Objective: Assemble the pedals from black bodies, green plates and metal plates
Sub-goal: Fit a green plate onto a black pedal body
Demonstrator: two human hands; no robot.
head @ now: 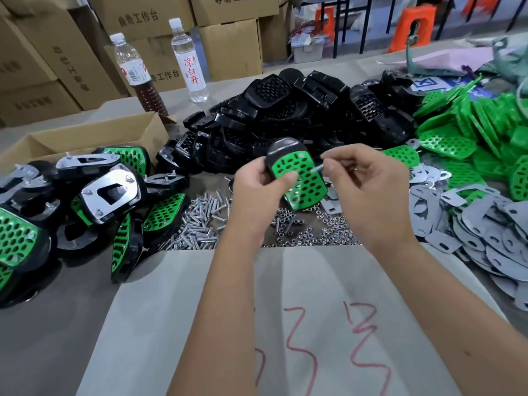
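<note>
Head view, counter [71, 324] stock as seen: one pedal [297, 178], black body with a green perforated plate seated in it, is held above the counter's middle, tilted, by the left hand [257, 184], whose thumb is pressed on the green face while the fingers are curled round the body's far edge. A screw [317, 168] is pinched between thumb and forefinger of the right hand [363, 181], its tip at or just beside a hole in the green plate; contact cannot be judged through the blur. Directly beneath the hands, loose screws [197, 224] and nuts [308, 235] are spread in a shallow heap. A pile of black bodies [285, 115] is stacked behind the hands. Green plates [468, 130] are heaped at far right, with grey metal plates [485, 232] scattered in front of them along the right edge. Finished pedals [111, 192], several lying with the metal plate uppermost, are massed at left. An open cardboard box [85, 138] is placed behind them, and two plastic bottles [188, 58] are stood upright near it. A pale sheet [285, 324] marked in red is laid under the forearms. Stacked cartons [57, 52] are ranged behind the counter.
</note>
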